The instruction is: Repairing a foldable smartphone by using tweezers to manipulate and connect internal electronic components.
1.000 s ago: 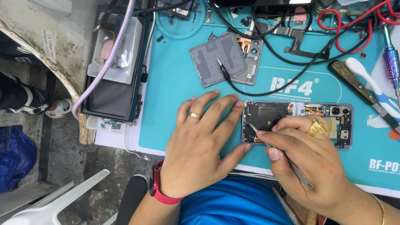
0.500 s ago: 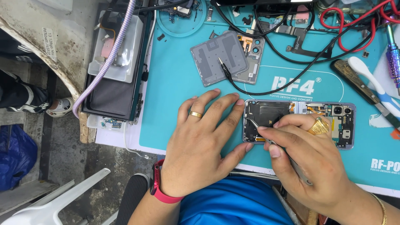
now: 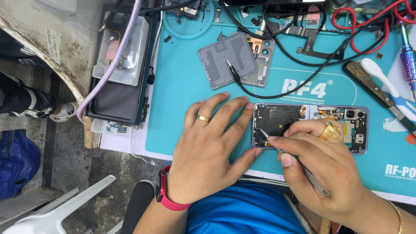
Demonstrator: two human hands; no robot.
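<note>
Slip risk: thin metal tweezers (image 3: pixel 277 146) over opened black phone (image 3: pixel 310 128).
Right hand (image 3: pixel 323 169) pinched on tweezers; left hand (image 3: pixel 208 143) flat, empty, bracing phone's left edge.

teal mat (image 3: pixel 186 86), red watch band (image 3: pixel 167 200), gold ring (image 3: pixel 203 118)

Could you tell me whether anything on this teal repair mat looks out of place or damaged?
Nothing looks spilled or broken. The opened smartphone lies backless under the left hand, while the right hand holds metal tweezers; its grey back cover sits askew above, amid loose black cables.
</note>
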